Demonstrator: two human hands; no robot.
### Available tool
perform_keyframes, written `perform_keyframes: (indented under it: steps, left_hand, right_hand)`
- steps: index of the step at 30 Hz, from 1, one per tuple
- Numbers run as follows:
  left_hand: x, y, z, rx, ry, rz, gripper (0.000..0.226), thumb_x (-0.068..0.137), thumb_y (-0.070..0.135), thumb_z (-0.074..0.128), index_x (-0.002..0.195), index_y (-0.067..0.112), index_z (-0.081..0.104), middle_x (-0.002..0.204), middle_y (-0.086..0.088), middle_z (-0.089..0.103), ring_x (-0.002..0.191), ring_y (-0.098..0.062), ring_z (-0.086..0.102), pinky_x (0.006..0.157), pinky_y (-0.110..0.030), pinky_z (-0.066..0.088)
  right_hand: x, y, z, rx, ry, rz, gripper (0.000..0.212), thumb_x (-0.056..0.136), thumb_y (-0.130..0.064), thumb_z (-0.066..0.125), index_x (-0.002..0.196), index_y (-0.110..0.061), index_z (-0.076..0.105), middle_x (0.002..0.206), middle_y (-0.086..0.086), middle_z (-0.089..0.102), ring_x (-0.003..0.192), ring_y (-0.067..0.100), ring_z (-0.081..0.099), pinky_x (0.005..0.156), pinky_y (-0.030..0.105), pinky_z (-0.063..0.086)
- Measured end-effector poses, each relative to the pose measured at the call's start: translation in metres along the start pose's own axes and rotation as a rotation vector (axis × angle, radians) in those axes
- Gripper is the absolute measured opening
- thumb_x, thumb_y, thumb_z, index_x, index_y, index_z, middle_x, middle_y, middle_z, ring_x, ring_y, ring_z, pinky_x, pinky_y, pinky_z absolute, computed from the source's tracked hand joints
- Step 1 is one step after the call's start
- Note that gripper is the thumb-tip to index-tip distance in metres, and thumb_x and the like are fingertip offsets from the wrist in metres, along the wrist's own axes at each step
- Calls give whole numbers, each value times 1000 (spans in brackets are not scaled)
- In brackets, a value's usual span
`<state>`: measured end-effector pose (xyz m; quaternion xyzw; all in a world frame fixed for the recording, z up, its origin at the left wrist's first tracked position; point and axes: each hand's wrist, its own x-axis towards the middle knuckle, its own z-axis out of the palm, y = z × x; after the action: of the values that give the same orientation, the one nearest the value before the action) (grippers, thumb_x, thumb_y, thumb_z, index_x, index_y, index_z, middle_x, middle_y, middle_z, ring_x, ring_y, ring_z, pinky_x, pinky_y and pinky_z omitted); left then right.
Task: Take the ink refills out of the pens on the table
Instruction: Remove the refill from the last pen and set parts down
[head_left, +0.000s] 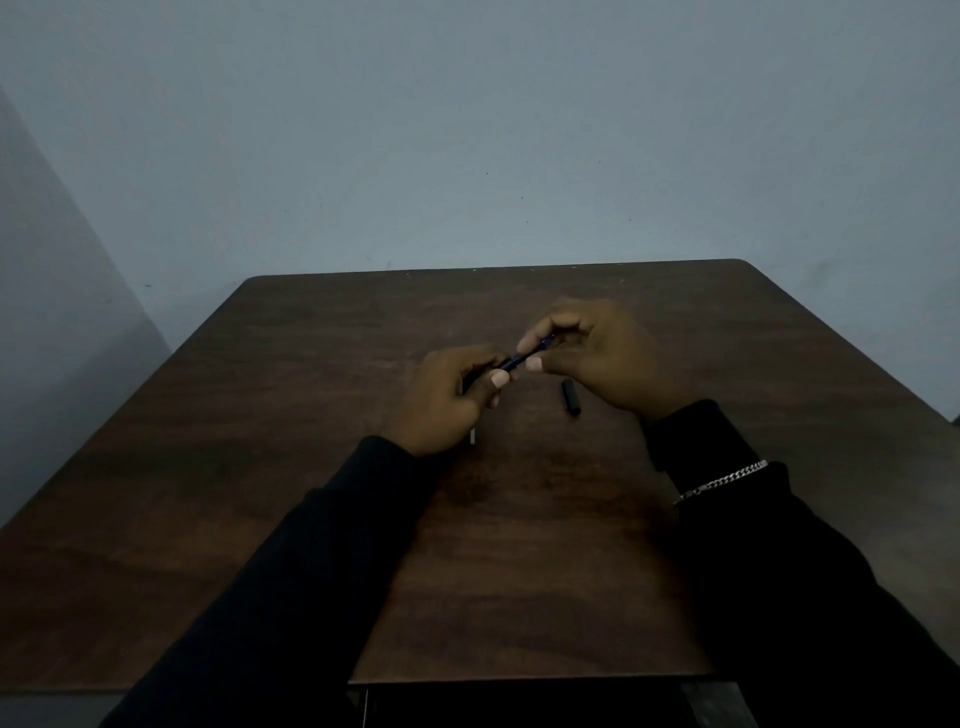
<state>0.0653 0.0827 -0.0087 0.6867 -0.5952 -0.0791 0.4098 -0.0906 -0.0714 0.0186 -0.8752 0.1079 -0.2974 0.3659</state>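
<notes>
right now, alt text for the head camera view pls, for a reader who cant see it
A left hand grips one end of a dark pen and a right hand pinches the other end, over a brown wooden table. A short black piece lies on the table beside the right hand.

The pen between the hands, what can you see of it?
The pen is slim and dark, with a bluish part near its upper right end, and looks like plastic. It is held over the table, tilted up toward the right. The left hand grips its lower end; the right hand pinches its upper end. Fingers hide much of it.
</notes>
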Motion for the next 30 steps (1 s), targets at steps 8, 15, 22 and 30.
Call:
perform_keyframes:
  steps: [8,15,22,30]
  left_hand:
    - [-2,4,0,-1,-2,15,17,106,13,58,107,8,75,84,-6,73,76,-12,65,72,-31,51]
    - [-1,5,-1,5,-13,-3,16,105,11,58,103,12,74,80,-2,72,74,-7,63,66,-22,46]
    - [-1,3,2,10,-25,-5,17,105,13,57,102,15,74,79,2,71,75,-8,63,65,-19,45]
    - [-1,4,-1,19,-20,25,17,104,9,58,95,10,72,78,-2,70,72,-12,62,65,-24,44]
  right_hand:
    - [-2,-3,5,-157,37,72,52,90,-62,63,72,-15,73,62,-9,72,48,2,67,49,11,47]
    - [-1,-2,-3,21,-81,22,27,78,-21,86,102,-29,77,108,-4,75,99,12,73,90,33,57]
    - [0,5,-1,77,-20,65,11,85,-16,82,89,-26,80,83,-4,81,75,14,78,71,24,61]
    - [1,0,5,-12,-1,74,5,88,-22,81,90,-25,77,67,-7,77,61,9,75,61,23,60]
